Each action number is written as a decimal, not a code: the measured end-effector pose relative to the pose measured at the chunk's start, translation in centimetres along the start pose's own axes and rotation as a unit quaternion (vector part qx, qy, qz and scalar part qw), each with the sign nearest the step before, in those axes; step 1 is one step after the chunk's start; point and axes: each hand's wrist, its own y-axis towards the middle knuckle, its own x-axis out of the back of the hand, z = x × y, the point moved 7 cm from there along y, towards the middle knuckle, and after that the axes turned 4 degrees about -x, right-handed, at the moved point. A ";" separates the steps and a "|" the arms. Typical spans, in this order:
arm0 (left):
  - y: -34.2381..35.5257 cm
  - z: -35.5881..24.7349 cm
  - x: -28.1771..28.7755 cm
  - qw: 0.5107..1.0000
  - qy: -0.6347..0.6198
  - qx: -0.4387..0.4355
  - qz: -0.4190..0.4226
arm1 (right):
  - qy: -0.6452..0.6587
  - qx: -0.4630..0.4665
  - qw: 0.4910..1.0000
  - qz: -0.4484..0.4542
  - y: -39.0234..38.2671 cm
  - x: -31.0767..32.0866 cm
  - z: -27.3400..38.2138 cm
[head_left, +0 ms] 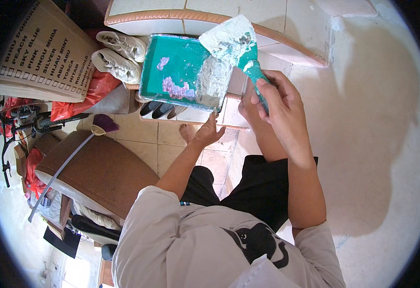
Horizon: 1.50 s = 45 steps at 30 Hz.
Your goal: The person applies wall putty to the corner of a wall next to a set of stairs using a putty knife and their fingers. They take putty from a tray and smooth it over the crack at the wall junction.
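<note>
My right hand (279, 96) is wrapped round the green handle of a putty knife (229, 41), raised above a tray's right side. Thick white putty coats its wide blade. The green tray (176, 62) has a mound of greyish-white putty at its right end and pinkish smears on its floor. My left hand (209, 130) is at the tray's near right corner, its fingers stretched out and the thumb apart. One fingertip seems to touch the corner; whether any finger goes under the tray is hidden.
White sneakers (119, 55) are left of the tray, dark shoes (157, 109) below it. A tiled step (215, 17) lies beyond. At left are a cardboard box (42, 48), red plastic bag (87, 96), brown cushioned seat (99, 168) and bicycle (42, 124). A pale wall (363, 144) is at right.
</note>
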 end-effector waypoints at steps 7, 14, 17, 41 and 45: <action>-1.2 -2.1 2.7 0.997 0.066 0.044 -0.007 | 0.008 0.000 1.000 -0.006 0.1 0.5 -0.6; 0.5 5.5 3.6 0.941 0.324 0.090 -0.016 | -0.049 0.070 0.996 -0.026 1.0 1.2 -1.8; 1.6 8.8 2.9 0.896 0.432 0.094 0.034 | -0.058 0.088 0.994 -0.025 1.3 1.1 -1.9; 3.6 -1.2 8.2 0.878 0.431 0.081 0.190 | -0.053 0.129 0.990 -0.010 -1.1 1.2 0.8; 2.4 -4.0 9.6 0.870 0.470 -0.144 0.035 | -0.032 0.098 0.995 -0.004 -2.2 2.2 1.6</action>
